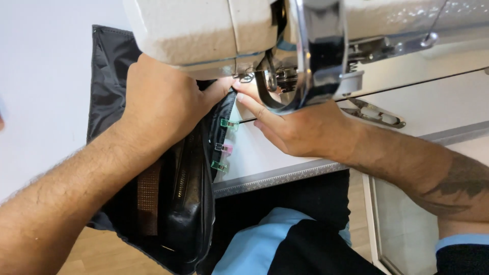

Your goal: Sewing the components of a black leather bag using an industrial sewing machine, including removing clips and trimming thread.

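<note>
My left hand (163, 102) lies flat on a black leather bag piece (186, 203), pressing it down beside the needle area of a cream sewing machine (204, 30). My right hand (300, 127) rests on the machine bed, its fingertips pinching the bag's edge (226, 104) just under the metal presser foot (275, 81). Three small clips, green (228, 124), pink (225, 147) and green (220, 166), hold the bag's seam edge. A zipper (182, 178) and a brown webbing strap (147, 196) run along the bag. The needle itself is hidden by the machine head.
The white machine bed (433, 102) stretches right, with a metal lever (377, 113) on it. A ruler strip (285, 175) lines the table's front edge. Black lining fabric (109, 66) spreads left on the white table (41, 102). My lap in blue and black cloth (285, 244) is below.
</note>
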